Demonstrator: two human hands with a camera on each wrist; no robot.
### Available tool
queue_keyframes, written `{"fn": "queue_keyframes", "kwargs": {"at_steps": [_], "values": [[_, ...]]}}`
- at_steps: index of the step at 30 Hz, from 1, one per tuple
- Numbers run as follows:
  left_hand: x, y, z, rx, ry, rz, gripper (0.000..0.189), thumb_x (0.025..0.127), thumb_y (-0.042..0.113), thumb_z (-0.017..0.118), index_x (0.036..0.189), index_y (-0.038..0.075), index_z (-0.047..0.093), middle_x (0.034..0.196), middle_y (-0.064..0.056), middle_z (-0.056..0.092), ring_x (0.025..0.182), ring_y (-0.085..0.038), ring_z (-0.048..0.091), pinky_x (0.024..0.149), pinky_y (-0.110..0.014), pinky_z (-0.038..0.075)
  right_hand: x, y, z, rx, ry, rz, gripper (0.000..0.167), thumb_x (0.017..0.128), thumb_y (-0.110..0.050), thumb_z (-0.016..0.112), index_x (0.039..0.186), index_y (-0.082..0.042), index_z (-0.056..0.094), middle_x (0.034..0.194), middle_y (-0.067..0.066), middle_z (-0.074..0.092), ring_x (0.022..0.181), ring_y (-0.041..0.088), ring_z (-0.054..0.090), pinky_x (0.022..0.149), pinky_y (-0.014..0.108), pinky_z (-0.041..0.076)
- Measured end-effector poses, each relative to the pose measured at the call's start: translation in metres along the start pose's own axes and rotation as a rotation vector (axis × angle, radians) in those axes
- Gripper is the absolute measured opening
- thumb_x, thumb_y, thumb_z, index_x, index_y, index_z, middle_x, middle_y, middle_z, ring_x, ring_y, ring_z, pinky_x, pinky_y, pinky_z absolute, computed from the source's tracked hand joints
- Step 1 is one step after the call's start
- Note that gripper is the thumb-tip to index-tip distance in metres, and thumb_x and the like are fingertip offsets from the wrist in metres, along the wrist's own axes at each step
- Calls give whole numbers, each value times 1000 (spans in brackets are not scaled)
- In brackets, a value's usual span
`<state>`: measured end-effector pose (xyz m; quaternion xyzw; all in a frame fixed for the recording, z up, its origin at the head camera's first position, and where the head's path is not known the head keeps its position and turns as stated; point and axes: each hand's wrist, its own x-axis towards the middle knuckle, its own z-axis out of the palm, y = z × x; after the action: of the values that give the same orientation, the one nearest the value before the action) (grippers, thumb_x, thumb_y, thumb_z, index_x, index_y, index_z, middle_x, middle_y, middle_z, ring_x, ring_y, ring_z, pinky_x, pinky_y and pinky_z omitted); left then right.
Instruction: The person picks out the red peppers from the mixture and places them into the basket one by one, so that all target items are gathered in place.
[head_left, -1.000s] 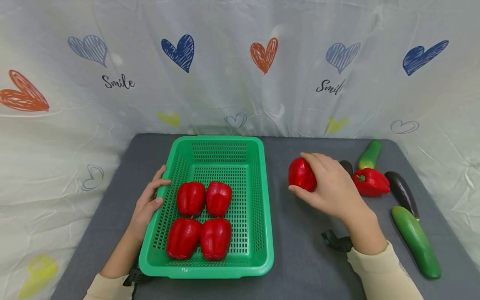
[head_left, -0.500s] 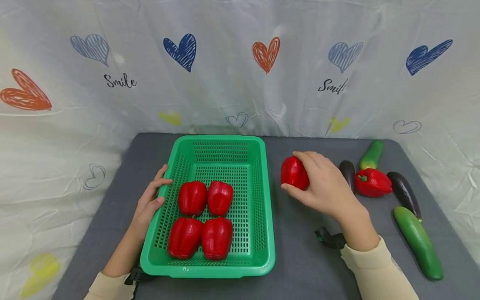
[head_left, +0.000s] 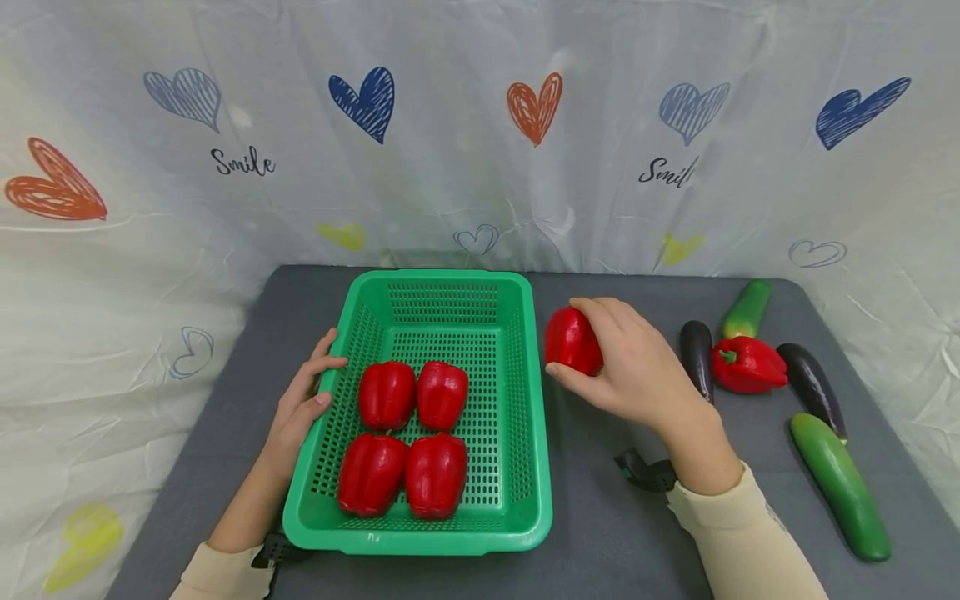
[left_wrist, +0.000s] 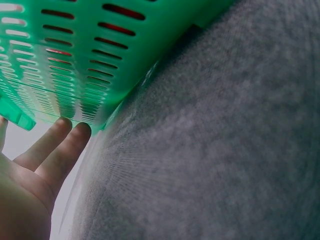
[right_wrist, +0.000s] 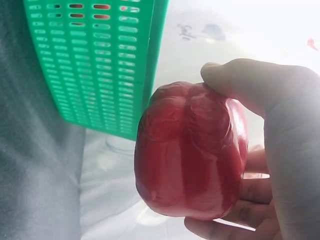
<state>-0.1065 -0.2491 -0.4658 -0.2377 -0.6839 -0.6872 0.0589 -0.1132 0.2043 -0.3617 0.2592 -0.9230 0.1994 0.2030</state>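
My right hand (head_left: 630,362) grips a red bell pepper (head_left: 572,342) just right of the green basket (head_left: 538,467). In the right wrist view, the thumb lies on one side of the pepper (right_wrist: 190,155) and fingers on the other; the basket wall (right_wrist: 95,65) stands behind. My left hand (head_left: 296,417) rests at the basket's left rim, with a fingertip over the edge and the thumb against it. In the left wrist view, two straight fingers (left_wrist: 62,150) reach along the outer wall. Several red bell peppers (head_left: 386,396) lie in the basket's left and front part.
On the right side of the grey table (head_left: 600,533) lie a red bell pepper with green stem (head_left: 750,365), two dark eggplants (head_left: 697,358), a large green cucumber-like vegetable (head_left: 840,483) and another green one (head_left: 748,308). A white curtain printed with hearts (head_left: 465,167) hangs behind.
My right hand has carried the bell pepper left, close to the basket's right rim, uncovering more of the nearer eggplant. The left hand stays at the left rim.
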Motion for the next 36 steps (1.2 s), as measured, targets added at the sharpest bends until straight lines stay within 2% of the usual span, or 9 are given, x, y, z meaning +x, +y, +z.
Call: {"fn": "queue_keyframes", "kwargs": {"at_steps": [11,18,25,29,36], "values": [[0,0,0,-16,-15,17,41,106,-4,36,144,-15,49,180,-14,21,165,-25,16,119,-27,31,11,-9,4,9,41,-45,78,82,-41,91,140,2,61,130,17,68,115,33,65,80,54,64],[0,-1,-1,0,-16,23,41,107,-4,36,144,-18,46,180,-17,20,166,-28,14,121,-28,28,18,-14,6,28,49,-76,79,83,-44,91,139,2,61,128,18,67,114,32,65,79,53,64],[0,1,0,-7,-19,27,41,107,-5,35,145,-15,48,180,-16,20,166,-27,15,120,-28,29,26,-20,8,42,57,-97,76,84,-46,88,138,1,61,126,17,67,111,31,65,78,50,64],[0,4,1,-9,-20,20,41,107,-5,35,144,-17,47,180,-16,20,166,-27,15,120,-28,31,31,-23,10,53,66,-108,74,85,-46,87,136,1,61,122,16,66,107,30,64,76,48,64],[0,1,-2,18,-36,17,41,108,-2,37,145,-16,47,181,-15,19,167,-25,14,121,-27,28,37,-28,13,64,102,-147,74,84,-45,86,135,2,60,120,16,67,106,30,64,77,48,63]]}}
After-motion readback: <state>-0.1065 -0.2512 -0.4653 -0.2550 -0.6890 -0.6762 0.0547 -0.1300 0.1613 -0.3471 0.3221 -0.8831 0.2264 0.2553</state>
